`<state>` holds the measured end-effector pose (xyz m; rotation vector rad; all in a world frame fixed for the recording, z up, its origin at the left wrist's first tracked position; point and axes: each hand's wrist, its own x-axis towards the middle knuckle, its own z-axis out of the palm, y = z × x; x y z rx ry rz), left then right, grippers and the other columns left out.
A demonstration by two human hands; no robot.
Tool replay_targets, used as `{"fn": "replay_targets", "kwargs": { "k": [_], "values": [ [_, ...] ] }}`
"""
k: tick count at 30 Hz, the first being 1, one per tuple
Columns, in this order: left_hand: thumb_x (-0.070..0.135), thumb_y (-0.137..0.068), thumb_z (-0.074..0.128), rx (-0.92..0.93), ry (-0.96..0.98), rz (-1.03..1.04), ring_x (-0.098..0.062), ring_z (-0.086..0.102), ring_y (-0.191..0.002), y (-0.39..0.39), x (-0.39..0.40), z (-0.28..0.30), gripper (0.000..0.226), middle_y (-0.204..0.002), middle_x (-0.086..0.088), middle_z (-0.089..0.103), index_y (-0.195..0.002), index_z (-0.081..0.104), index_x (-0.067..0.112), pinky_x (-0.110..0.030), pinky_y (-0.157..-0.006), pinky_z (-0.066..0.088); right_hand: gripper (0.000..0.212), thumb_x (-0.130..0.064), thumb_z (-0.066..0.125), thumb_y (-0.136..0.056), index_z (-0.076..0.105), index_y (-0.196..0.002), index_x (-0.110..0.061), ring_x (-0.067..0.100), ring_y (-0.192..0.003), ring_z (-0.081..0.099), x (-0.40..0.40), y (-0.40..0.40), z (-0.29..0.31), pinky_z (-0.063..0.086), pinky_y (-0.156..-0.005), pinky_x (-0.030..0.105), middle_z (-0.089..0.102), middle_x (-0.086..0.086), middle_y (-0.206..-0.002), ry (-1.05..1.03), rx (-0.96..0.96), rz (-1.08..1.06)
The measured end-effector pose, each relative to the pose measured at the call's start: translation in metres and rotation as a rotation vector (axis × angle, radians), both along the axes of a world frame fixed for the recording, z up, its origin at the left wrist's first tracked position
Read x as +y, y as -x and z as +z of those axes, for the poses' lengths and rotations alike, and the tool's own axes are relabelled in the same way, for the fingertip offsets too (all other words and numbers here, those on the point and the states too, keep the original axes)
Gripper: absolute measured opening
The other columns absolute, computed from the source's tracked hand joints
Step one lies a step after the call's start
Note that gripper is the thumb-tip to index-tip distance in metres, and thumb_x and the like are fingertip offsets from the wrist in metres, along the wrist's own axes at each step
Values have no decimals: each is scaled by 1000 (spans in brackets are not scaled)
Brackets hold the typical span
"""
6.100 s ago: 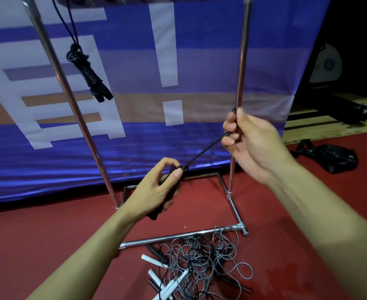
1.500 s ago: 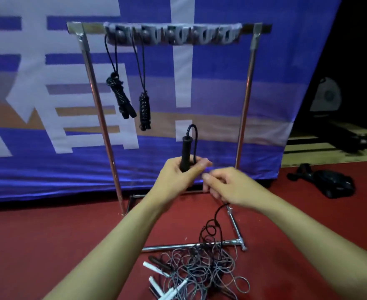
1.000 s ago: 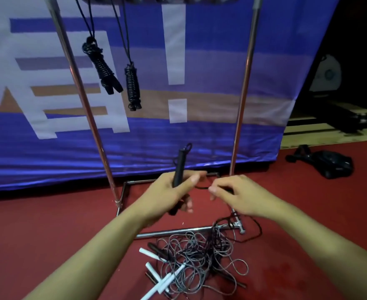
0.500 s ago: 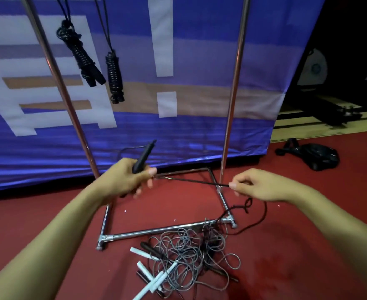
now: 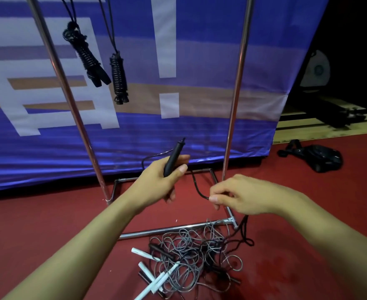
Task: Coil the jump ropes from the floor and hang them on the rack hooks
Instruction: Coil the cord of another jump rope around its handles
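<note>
My left hand (image 5: 156, 182) grips a black jump rope handle (image 5: 174, 155), its tip pointing up. From it a black cord (image 5: 196, 186) sags in a short loop to my right hand (image 5: 243, 194), which pinches it between thumb and fingers. The cord then drops down to a tangled pile of jump ropes (image 5: 189, 254) with white and black handles on the red floor. Two coiled black ropes (image 5: 85, 57) (image 5: 118, 76) hang from the top of the metal rack (image 5: 235, 92); its hooks are out of frame.
The rack's base bar (image 5: 173, 229) lies just behind the pile. A blue printed banner (image 5: 178, 50) hangs behind the rack. A black bag (image 5: 321, 156) lies on the floor at the right, by a wooden platform edge (image 5: 329, 128).
Since half a second ago my hands have come closer together, so the stretched cord now sags in a loop. Compared with six seconds ago, a second coiled rope hangs on the rack.
</note>
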<state>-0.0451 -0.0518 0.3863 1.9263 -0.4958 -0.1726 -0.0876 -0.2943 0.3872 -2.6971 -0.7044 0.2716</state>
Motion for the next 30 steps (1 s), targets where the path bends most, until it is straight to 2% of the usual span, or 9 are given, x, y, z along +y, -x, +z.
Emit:
{"fn": "replay_targets", "kwargs": {
  "k": [3,6,9,12,16,20,23,27,30],
  "values": [
    [26,-105,57,3,-25,-100,-13,60,-46,5,3,1,24,-66,2,69,-126,69,22,-18,-45,44,27,-38,48,-107,64,-88,-27,7,-65,52,4,2,6,37,-63,16,56,-22,-67,-35,-53,2],
    [25,-101,66,22,-22,-223,-21,74,-64,9,-4,-5,28,-122,8,70,-129,68,21,-29,-47,54,28,-36,51,-106,64,-84,-25,4,-64,54,10,0,6,34,-61,14,56,-24,-67,-152,-180,-51],
    [30,-98,70,-63,-130,-280,-20,77,-72,9,-8,-13,31,-136,10,49,-127,70,20,-27,-43,53,31,-40,53,-104,65,-79,-26,7,-60,55,11,-1,3,35,-57,18,58,-16,-62,-178,-221,-93],
    [29,-96,72,-140,-210,-265,-16,76,-67,7,-7,-16,23,-136,8,42,-114,76,16,-23,-43,51,37,-47,57,-100,69,-71,-26,14,-54,55,14,1,1,40,-54,28,61,3,-58,-183,-211,-151],
    [19,-96,72,-273,-202,-202,-14,74,-57,-3,-3,-14,16,-130,7,60,-104,74,5,-31,-63,61,47,-50,56,-100,63,-61,-25,12,-47,57,17,1,2,44,-53,27,63,2,-52,-187,-171,-177],
    [19,-99,69,-185,-246,75,-12,75,-59,-30,36,-11,24,-86,3,79,-122,71,14,-28,-73,60,52,-56,51,-101,61,-64,-20,3,-48,53,-19,-4,-5,42,-58,18,61,-8,-52,-83,81,-270],
    [22,-101,66,-102,-396,41,-12,73,-56,-32,47,-21,24,-63,5,74,-122,68,11,-24,-57,55,44,-49,48,-105,63,-74,-22,2,-52,48,-25,-4,-13,40,-58,20,57,-16,-55,-132,135,-231],
    [19,-103,62,-37,-306,-147,-11,68,-47,-15,28,-15,33,-69,4,71,-135,52,18,-24,-43,49,35,-43,47,-106,67,-82,-28,5,-58,49,-7,-2,-9,37,-59,17,53,-15,-58,-71,25,-104],
    [24,-101,66,-41,-203,-250,-13,66,-46,-1,8,-13,31,-92,18,77,-131,60,19,-20,-46,45,35,-42,51,-105,71,-81,-27,6,-60,52,4,-3,-7,36,-60,16,56,-12,-60,-81,-82,-75]
  ]
}}
